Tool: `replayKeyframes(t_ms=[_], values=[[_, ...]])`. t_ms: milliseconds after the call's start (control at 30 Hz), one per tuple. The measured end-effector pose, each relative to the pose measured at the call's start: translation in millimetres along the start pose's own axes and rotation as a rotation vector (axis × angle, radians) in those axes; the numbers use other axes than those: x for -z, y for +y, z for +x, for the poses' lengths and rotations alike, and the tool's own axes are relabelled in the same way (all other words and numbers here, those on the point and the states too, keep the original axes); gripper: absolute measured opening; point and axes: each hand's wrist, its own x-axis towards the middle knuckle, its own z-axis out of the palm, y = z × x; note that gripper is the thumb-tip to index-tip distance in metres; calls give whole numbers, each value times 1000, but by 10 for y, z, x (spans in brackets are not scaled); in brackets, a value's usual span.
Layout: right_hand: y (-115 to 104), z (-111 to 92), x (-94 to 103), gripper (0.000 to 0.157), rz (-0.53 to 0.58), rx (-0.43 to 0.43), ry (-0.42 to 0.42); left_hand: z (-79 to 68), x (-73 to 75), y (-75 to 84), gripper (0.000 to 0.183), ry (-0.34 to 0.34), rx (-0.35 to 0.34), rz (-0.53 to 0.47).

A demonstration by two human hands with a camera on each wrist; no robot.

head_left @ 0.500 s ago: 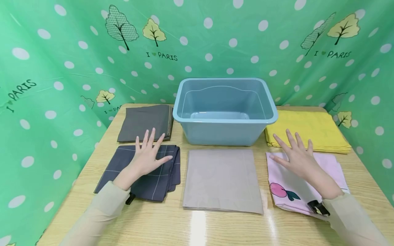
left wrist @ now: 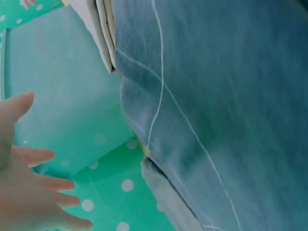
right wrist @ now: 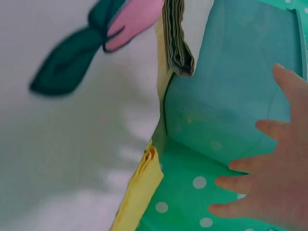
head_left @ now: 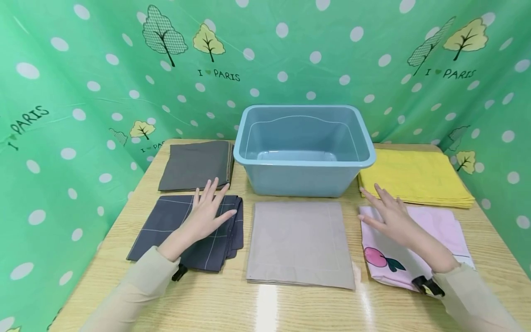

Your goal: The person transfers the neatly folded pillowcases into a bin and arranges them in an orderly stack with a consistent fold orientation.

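My left hand (head_left: 203,219), fingers spread and straight, hovers over the folded navy cloth (head_left: 166,221) with thin white lines. Over the folded pink cloth (head_left: 439,226) with a cherry print is my right hand (head_left: 394,219), its fingers also spread. Both hands hold nothing, and the left wrist and right wrist views show them apart from the cloths. Between them lies a folded beige-grey cloth (head_left: 298,244). Behind it stands a blue plastic tub (head_left: 298,180) with nothing visible inside.
A folded dark grey cloth (head_left: 195,166) lies left of the tub, a folded yellow cloth (head_left: 419,175) right of it. All rest on a wooden table (head_left: 215,299). A green dotted curtain (head_left: 286,55) hangs behind and at both sides.
My left hand has shifted slightly right. My right hand has moved slightly left, its fingers now tilted more toward the tub. The cloths and tub stay in place.
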Motion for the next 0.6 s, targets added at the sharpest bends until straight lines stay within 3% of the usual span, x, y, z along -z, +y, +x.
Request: replayKeyframes(t_ms=[367, 600], values=[[-72, -22, -132, 59, 200, 13, -4, 10, -123, 111, 57, 51, 12, -165], [-110, -24, -215, 51, 331, 49, 25, 5, -220, 198, 49, 64, 48, -329]])
